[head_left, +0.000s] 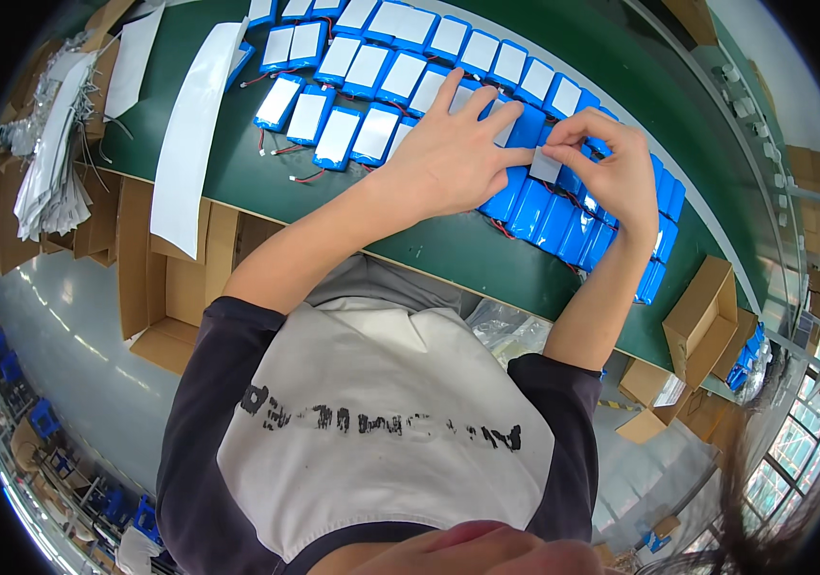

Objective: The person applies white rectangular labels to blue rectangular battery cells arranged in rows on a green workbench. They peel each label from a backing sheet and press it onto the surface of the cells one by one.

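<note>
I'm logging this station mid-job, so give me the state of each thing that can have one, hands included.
Left hand: palm down, fingers spread over packs
Right hand: thumb and finger pinching
Small pale label: pinched in the right hand
White-faced packs: lying in rows
Plain blue packs: lying close together
Long white sheet: overhanging the bench edge
Left cardboard box: open

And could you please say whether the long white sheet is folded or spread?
Spread: the long white sheet shows one broad face, with no crease visible.
</note>
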Action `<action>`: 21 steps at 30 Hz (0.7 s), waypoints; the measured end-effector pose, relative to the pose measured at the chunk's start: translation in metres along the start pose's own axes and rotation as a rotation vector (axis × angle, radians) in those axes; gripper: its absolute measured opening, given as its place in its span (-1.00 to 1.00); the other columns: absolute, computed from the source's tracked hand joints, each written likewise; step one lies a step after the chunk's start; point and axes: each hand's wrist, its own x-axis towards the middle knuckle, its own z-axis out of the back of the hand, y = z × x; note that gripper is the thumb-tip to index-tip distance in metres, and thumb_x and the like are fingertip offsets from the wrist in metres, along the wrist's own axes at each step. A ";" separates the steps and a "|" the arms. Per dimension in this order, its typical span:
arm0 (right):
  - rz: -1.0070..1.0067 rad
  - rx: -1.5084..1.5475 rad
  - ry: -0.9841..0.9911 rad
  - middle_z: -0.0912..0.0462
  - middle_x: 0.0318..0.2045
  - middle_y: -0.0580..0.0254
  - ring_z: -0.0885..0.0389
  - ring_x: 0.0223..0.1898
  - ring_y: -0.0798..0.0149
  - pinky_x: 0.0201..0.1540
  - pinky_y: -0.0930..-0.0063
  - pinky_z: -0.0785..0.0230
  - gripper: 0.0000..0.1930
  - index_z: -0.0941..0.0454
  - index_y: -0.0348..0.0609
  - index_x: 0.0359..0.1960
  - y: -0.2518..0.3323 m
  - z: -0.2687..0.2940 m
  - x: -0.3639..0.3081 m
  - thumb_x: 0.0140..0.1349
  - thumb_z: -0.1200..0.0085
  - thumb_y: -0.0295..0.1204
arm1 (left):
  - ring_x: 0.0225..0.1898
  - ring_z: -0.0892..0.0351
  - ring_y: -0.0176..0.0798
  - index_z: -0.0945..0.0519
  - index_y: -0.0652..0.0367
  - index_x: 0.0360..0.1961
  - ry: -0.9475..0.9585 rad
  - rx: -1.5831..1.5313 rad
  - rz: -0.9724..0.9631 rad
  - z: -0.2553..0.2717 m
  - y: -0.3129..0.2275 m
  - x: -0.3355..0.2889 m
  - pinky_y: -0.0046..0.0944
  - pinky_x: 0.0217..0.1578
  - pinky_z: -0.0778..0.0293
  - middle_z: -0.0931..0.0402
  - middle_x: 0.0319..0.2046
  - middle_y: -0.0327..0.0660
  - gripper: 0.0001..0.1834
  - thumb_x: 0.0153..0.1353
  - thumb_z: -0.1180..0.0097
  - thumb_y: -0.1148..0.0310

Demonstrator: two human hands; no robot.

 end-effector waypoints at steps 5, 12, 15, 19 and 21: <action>0.305 0.284 -0.482 -0.76 -0.28 0.17 -0.72 -0.27 0.35 -0.18 0.47 -0.57 -0.84 -0.70 -0.31 -0.21 -0.004 0.010 0.003 0.16 -0.34 -0.67 | 0.41 -0.29 0.06 -0.69 -0.34 0.13 -0.063 -0.048 0.007 -0.004 -0.002 -0.002 0.41 0.48 0.04 -0.44 0.29 -0.14 -0.60 0.25 -0.22 0.18; -0.007 -0.049 -0.250 -0.76 -0.28 0.23 -0.60 -0.36 0.38 -0.23 0.50 -0.47 -0.88 -0.79 -0.13 -0.18 -0.022 -0.015 0.012 0.28 -0.31 -0.46 | 0.23 -0.45 -0.03 -0.71 -0.19 0.04 -0.278 -0.148 -0.069 -0.009 0.015 -0.007 0.23 0.42 -0.17 -0.55 0.07 -0.21 -0.65 0.20 -0.30 0.29; -0.035 -0.070 -0.203 -0.74 -0.30 0.20 -0.60 -0.37 0.36 -0.25 0.49 -0.47 -0.87 -0.78 -0.14 -0.17 -0.024 -0.021 0.016 0.29 -0.30 -0.45 | 0.13 -0.50 -0.07 -0.72 -0.11 -0.03 -0.387 -0.169 -0.043 -0.006 0.021 -0.006 0.12 0.35 -0.29 -0.59 -0.04 -0.24 -0.68 0.15 -0.34 0.36; -0.061 -0.104 -0.184 -0.72 -0.35 0.18 -0.60 -0.38 0.33 -0.27 0.47 -0.47 -0.86 -0.77 -0.14 -0.16 -0.027 -0.030 0.016 0.29 -0.30 -0.43 | 0.21 -0.45 -0.07 -0.73 -0.12 -0.01 -0.317 -0.133 -0.049 -0.009 0.015 -0.005 0.13 0.32 -0.28 -0.56 0.05 -0.23 -0.68 0.18 -0.33 0.29; -0.074 -0.153 -0.188 -0.71 -0.36 0.17 -0.62 -0.36 0.25 -0.27 0.41 -0.50 -0.87 -0.76 -0.13 -0.18 -0.026 -0.035 0.017 0.29 -0.31 -0.41 | 0.28 -0.41 -0.04 -0.71 -0.07 0.06 -0.230 -0.149 -0.059 -0.011 0.013 -0.005 0.18 0.38 -0.21 -0.51 0.15 -0.20 -0.62 0.18 -0.29 0.30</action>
